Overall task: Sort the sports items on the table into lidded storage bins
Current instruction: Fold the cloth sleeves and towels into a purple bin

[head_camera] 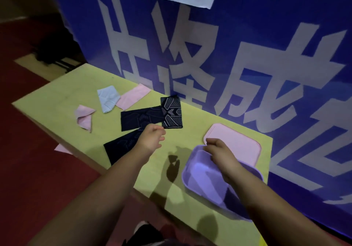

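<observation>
Three dark sleeves [141, 118] lie on the bench [57, 97] by the left hand [152, 139], loose-fingered, holding nothing; right hand [219, 151] grips the purple bin [205, 181] at its far rim, pink lid [238, 141] flat just behind

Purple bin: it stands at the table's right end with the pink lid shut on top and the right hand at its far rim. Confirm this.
One thing is wrong. The head view shows the purple bin open: the pink lid lies flat on the table just behind it, not on top. The rest holds: table's right end, right hand at the far rim.
</observation>
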`<state>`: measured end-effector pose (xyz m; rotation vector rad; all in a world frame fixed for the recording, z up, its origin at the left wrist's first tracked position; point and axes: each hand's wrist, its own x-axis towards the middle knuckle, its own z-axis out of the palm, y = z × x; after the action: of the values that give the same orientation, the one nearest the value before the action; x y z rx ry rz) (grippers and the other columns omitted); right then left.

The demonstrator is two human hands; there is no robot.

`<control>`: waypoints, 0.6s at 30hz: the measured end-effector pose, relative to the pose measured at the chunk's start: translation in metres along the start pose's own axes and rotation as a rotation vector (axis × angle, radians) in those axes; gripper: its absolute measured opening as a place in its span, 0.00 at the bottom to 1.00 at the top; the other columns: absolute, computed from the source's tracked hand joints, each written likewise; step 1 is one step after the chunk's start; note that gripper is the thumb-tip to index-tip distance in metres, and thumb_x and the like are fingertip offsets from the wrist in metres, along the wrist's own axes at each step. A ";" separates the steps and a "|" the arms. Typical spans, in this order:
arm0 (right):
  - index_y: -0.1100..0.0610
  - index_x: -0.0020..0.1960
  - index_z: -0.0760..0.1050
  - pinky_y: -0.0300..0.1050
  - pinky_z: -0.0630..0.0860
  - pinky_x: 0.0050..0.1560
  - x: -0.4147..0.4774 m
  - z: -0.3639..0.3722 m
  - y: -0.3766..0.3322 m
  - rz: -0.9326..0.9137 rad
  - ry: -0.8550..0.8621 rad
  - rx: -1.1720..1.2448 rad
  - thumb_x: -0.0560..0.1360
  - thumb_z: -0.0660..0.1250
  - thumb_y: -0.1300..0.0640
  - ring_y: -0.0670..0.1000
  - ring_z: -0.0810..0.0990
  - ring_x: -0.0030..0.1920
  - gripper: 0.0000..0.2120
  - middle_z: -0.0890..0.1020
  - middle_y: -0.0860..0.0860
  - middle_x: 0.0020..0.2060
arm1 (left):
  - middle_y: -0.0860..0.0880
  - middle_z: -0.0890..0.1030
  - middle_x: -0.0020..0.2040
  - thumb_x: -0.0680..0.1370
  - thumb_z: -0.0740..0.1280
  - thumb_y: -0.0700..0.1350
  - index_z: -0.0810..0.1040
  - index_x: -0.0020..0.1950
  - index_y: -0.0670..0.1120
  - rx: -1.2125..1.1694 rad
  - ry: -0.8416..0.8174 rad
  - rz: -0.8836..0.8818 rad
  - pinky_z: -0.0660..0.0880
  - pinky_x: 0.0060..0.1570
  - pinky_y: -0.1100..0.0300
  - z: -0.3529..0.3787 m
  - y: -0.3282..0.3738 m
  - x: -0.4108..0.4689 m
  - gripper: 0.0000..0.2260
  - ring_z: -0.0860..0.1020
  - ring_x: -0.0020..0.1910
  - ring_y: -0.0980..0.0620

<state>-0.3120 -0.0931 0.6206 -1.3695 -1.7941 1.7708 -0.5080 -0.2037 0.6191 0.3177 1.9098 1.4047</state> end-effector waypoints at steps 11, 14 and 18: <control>0.55 0.55 0.76 0.47 0.74 0.45 0.105 0.156 -0.007 0.172 -0.128 -0.030 0.77 0.62 0.59 0.51 0.77 0.44 0.08 0.78 0.51 0.45 | 0.48 0.79 0.55 0.80 0.63 0.46 0.78 0.52 0.48 0.299 0.009 -0.002 0.75 0.54 0.55 -0.111 -0.050 0.119 0.06 0.77 0.52 0.50; 0.57 0.57 0.77 0.45 0.74 0.43 0.143 0.202 0.005 0.237 -0.062 -0.130 0.78 0.60 0.61 0.51 0.76 0.43 0.10 0.80 0.53 0.46 | 0.47 0.81 0.54 0.80 0.62 0.44 0.78 0.58 0.49 0.517 -0.061 -0.040 0.74 0.46 0.59 -0.136 -0.076 0.169 0.09 0.78 0.46 0.51; 0.61 0.63 0.76 0.47 0.76 0.48 0.186 0.243 0.020 0.303 0.016 -0.336 0.75 0.61 0.64 0.57 0.80 0.50 0.17 0.81 0.57 0.53 | 0.45 0.79 0.60 0.77 0.68 0.45 0.75 0.64 0.46 0.772 -0.181 -0.109 0.75 0.58 0.54 -0.165 -0.110 0.221 0.16 0.78 0.56 0.45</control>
<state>-0.5816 -0.1100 0.4742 -1.8667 -2.0338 1.6342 -0.7512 -0.2341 0.4520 0.6624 2.2009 0.4929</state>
